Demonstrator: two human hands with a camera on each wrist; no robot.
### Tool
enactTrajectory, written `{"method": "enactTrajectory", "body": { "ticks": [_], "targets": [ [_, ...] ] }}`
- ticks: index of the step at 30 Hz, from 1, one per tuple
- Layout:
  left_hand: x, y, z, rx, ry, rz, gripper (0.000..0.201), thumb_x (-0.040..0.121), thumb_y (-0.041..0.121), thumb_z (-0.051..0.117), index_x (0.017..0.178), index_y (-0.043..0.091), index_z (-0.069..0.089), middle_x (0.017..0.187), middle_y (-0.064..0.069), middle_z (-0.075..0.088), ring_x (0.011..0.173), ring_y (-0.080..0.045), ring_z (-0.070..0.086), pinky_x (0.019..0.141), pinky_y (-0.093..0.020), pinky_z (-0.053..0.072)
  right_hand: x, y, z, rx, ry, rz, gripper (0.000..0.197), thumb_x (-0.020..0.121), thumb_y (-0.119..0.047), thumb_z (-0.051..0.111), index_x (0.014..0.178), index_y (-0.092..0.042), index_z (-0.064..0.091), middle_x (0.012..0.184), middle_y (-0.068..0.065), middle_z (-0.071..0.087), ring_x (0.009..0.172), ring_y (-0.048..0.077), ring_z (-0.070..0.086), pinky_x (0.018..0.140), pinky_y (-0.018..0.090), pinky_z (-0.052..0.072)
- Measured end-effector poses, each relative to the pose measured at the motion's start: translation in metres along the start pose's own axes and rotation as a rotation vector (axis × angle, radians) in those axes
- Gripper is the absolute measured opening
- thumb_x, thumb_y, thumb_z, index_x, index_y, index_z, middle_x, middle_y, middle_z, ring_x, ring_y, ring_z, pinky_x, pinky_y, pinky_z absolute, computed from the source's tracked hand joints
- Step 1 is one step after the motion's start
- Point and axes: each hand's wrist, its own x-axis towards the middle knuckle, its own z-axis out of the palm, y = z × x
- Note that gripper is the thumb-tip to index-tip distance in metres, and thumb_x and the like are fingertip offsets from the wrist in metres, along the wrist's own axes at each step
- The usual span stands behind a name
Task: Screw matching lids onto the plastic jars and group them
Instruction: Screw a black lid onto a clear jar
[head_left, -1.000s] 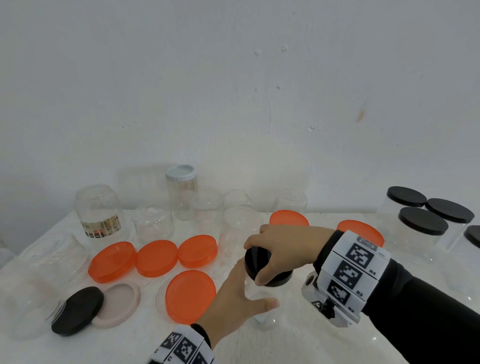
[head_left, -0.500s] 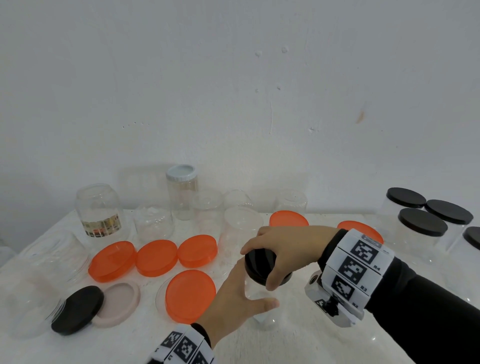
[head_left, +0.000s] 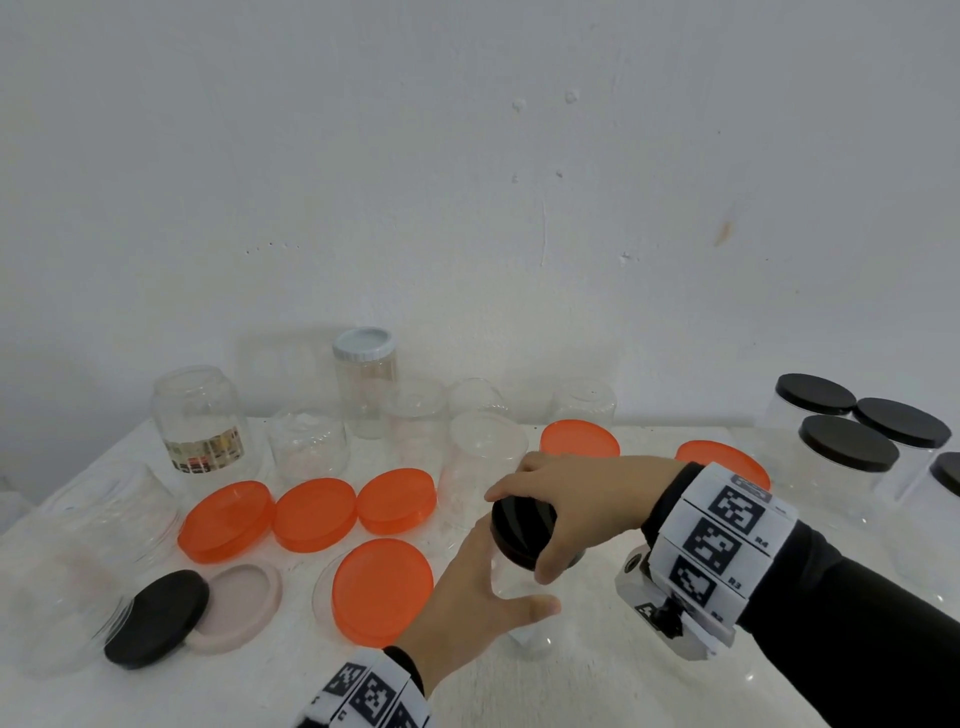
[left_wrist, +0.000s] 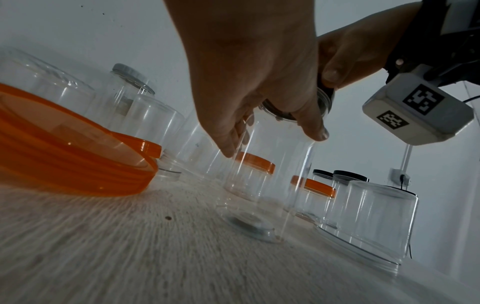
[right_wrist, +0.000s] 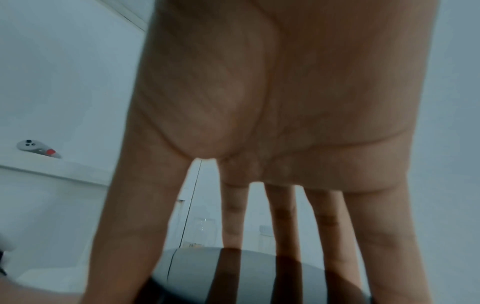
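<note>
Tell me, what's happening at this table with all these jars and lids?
A person is fitting a black lid onto a clear jar standing on the white table. The left hand grips the jar's body while the right hand grips the lid from above. Several black-lidded jars stand grouped at the right; loose orange lids and open jars wait at the left.

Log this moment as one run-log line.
step: screwing lid on | left hand: holds clear jar upright on table | right hand: grips black lid on jar mouth | capped black-lid jars: right
</note>
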Motion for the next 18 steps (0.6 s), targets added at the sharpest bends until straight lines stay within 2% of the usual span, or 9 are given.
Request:
{"method": "enactTrajectory", "body": {
  "ticks": [5,9,13,15,18],
  "targets": [
    [-0.001,0.0,-0.001,0.008,0.004,-0.004,0.081,0.067,0.045,0.083,0.131,0.049,0.033,0.135,0.029,0.044,0.124,0.017,0.036,0.092,-0.007,0.033,0.002,-0.001,0.0,-0.014,0.014,-0.012,0.081,0.077,-0.046,0.074,0.144,-0.04,0.03,0.126,-0.006,0.039,0.118,0.018,0.044,0.094,0.037,0.047],
    [-0.001,0.001,-0.001,-0.002,-0.001,-0.002,0.084,0.067,0.045,0.082,0.135,0.047,0.032,0.136,0.028,0.044,0.129,0.009,0.036,0.099,-0.015,0.034,0.004,-0.001,0.005,-0.036,0.054,0.033,0.08,0.075,-0.059,0.068,0.142,-0.038,0.03,0.123,-0.005,0.039,0.114,0.02,0.045,0.09,0.039,0.048],
    [0.0,0.002,0.001,-0.01,-0.001,0.0,0.09,0.066,0.045,0.083,0.14,0.043,0.032,0.139,0.025,0.043,0.133,0.003,0.037,0.114,-0.034,0.032,0.005,0.0,0.012,-0.029,0.123,0.054,0.08,0.075,-0.069,0.061,0.141,-0.037,0.03,0.111,-0.004,0.036,0.106,0.019,0.04,0.083,0.036,0.045],
    [0.0,0.002,0.001,-0.008,-0.003,0.003,0.09,0.066,0.045,0.084,0.14,0.044,0.032,0.14,0.025,0.043,0.133,0.003,0.037,0.115,-0.037,0.032,0.005,0.0,0.013,-0.029,0.134,0.058,0.081,0.075,-0.069,0.061,0.142,-0.036,0.03,0.109,-0.005,0.034,0.105,0.018,0.039,0.081,0.035,0.043],
    [-0.001,0.002,0.001,0.001,-0.002,0.006,0.088,0.068,0.044,0.084,0.139,0.045,0.032,0.138,0.027,0.044,0.132,0.005,0.037,0.114,-0.036,0.032,0.004,-0.002,0.013,-0.025,0.106,0.061,0.081,0.076,-0.066,0.062,0.144,-0.035,0.028,0.113,-0.005,0.036,0.111,0.02,0.04,0.084,0.036,0.044]
  ]
}}
